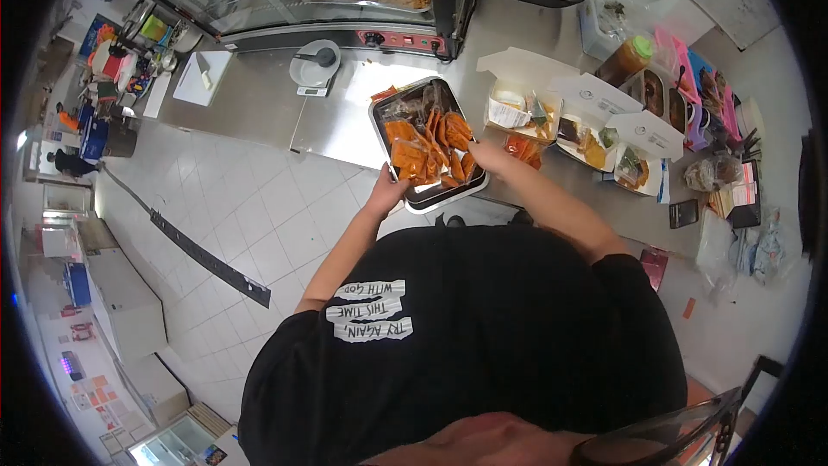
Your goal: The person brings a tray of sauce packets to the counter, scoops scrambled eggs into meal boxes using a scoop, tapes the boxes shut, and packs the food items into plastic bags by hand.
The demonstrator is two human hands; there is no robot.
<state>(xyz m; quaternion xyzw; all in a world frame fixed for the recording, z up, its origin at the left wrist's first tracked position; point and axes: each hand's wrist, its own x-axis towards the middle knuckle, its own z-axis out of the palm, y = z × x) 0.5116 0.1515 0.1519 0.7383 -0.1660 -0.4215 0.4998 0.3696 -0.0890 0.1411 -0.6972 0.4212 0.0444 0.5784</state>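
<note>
A metal tray [420,205] with rounded corners is tilted at the counter's front edge. Small clear packets of orange sauce [407,155] fill much of it, with darker brown packets [429,103] toward its far end. My left hand [385,193] grips the tray's near left side, thumb over the rim. On the opposite side, my right hand [488,159] is closed around the rim beside the packets; its fingers are partly hidden. More red-orange packets [523,150] lie on the counter just right of my right hand.
Open cardboard meal boxes [595,142] stand right of the tray. A glass-fronted food warmer [345,0] is behind. Further left are a scale with a bowl [316,69] and a white cutting board [203,78] with a knife. A phone [684,214] lies far right.
</note>
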